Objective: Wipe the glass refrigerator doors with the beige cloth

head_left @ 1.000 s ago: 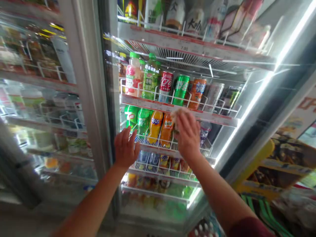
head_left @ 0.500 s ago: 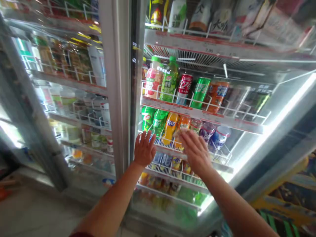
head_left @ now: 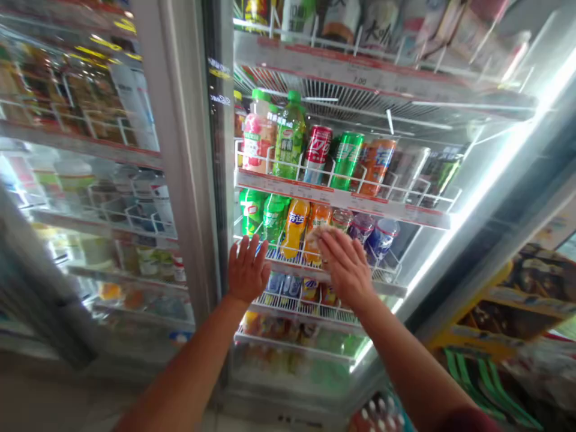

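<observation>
Head view: a person's two bare arms reach forward and down to a brightly lit drinks fridge (head_left: pixel 191 240)
Glass door (head_left: pixel 270 384): clear, with white reflected lettering near its left edge
Left hand (head_left: pixel 246 273): open, fingers spread, seemingly laid on the glass near the metal frame, grasping nothing
Right hand (head_left: pixel 346 267): opened out flat, fingers stretched over a pale cloth (head_left: pixel 318 234); whether it also pinches it cannot be told
Cloth position: crumpled under the right fingertips, in front of an orange bottle (head_left: pixel 315 252)
Shelf (head_left: pixel 342 200): carries cans (head_left: pixel 346 159) in red, green and orange, above a row of colourful bottles
Room: blurred second fridge (head_left: pixel 81 144) at left, yellow rack (head_left: pixel 477 306) at right, dim floor (head_left: pixel 45 384) lower left
</observation>
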A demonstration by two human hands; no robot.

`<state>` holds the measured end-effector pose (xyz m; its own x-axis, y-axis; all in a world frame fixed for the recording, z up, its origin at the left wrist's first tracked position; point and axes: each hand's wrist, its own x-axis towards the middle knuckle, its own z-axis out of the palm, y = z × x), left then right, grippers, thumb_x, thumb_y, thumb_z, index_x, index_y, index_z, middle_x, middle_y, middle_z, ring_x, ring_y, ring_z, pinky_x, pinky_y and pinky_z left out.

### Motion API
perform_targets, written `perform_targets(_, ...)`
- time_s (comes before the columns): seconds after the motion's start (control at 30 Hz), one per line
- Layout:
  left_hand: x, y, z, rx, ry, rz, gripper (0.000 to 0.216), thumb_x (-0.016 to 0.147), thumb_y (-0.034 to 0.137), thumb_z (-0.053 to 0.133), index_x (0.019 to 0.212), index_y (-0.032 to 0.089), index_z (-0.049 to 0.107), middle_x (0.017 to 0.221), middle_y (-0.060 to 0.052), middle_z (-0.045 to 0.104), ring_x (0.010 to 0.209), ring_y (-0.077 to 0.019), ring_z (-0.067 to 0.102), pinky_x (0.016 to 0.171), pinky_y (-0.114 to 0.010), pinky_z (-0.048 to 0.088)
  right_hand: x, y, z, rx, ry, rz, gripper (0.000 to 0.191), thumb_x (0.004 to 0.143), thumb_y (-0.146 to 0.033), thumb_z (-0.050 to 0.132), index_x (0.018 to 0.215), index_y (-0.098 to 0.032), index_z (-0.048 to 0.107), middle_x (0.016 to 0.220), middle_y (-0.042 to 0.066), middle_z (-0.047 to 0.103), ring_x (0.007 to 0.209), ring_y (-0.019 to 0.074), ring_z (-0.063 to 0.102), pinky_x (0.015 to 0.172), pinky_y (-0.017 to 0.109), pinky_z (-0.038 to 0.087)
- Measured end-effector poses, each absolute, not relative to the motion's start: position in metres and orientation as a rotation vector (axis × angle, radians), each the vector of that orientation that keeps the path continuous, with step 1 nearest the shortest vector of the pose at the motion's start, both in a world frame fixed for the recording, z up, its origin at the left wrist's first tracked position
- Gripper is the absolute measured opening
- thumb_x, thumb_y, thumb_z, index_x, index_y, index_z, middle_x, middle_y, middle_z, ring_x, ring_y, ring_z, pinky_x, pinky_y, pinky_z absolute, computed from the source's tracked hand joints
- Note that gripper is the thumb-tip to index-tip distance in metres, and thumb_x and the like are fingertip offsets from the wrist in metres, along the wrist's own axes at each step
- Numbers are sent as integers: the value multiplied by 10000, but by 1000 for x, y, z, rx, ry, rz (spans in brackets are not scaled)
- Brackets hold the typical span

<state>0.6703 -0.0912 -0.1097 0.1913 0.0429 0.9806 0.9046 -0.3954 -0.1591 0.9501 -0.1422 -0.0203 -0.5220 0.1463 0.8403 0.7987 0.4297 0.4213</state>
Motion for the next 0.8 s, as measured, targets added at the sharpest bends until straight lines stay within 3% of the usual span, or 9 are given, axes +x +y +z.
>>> perform_targets(0.2, 672, -92, -107, -1646, -909, -1315, 682, 1069, 255, 451, 1697, 201, 188, 1706, -102, 255, 1602, -258, 158, 1333, -451, 132, 985, -136, -9, -872, -1337, -1062, 696, 1001, -85, 447, 1651, -289, 310, 1648, 75, 453, 1553, 329, 380, 1238, 626, 372)
perform_targets(0.27, 672, -92, -107, -1642, -907, -1310, 681, 1070, 251, 444, 1697, 199, 185, 1708, -105, 248, 1602, -258, 160, 1333, -456, 132, 971, -139, -32, -883, -1483, -1058, 717, 991, -99, 467, 1664, -260, 277, 1644, 79, 458, 1579, 305, 332, 1269, 584, 344)
perform_targets(0.4, 672, -93, -108, -1647, -924, -1305, 697, 1062, 235, 452, 1699, 209, 172, 1705, -107, 258, 1601, -259, 163, 1332, -459, 139, 953, -148, -67, -780, -2076, -1064, 712, 991, -81, 432, 1666, -244, 273, 1576, 7, 555, 1592, 149, 289, 1346, 368, 187)
perform_targets(0.47, 672, -93, -109, -1655, -943, -1298, 715, 1055, 235, 465, 1701, 218, 161, 1699, -108, 278, 1600, -265, 162, 1330, -469, 153, 964, -146, -56, -793, -1957, -1064, 700, 991, -94, 469, 1656, -237, 305, 1566, 28, 568, 1587, 179, 312, 1346, 402, 179)
perform_targets(0.63, 671, -90, -113, -1656, -943, -1322, 708, 1054, 253, 463, 1700, 233, 174, 1695, -102, 293, 1597, -270, 172, 1330, -474, 152, 993, -137, -19, -857, -1380, -1067, 659, 1004, -120, 469, 1637, -262, 356, 1610, 104, 503, 1540, 329, 405, 1237, 611, 370)
perform_targets(0.7, 670, -88, -115, -1662, -948, -1337, 705, 1052, 262, 470, 1698, 247, 189, 1686, -100, 318, 1593, -274, 193, 1329, -479, 154, 983, -140, -37, -868, -1482, -1065, 674, 1008, -131, 487, 1649, -257, 325, 1592, 95, 528, 1556, 303, 378, 1265, 566, 349)
perform_targets(0.8, 669, -86, -118, -1677, -978, -1363, 700, 1047, 273, 491, 1692, 271, 218, 1669, -102, 361, 1582, -282, 242, 1328, -488, 144, 965, -150, -76, -783, -1926, -1066, 678, 1004, -90, 466, 1650, -236, 322, 1549, 34, 583, 1591, 171, 296, 1339, 384, 214)
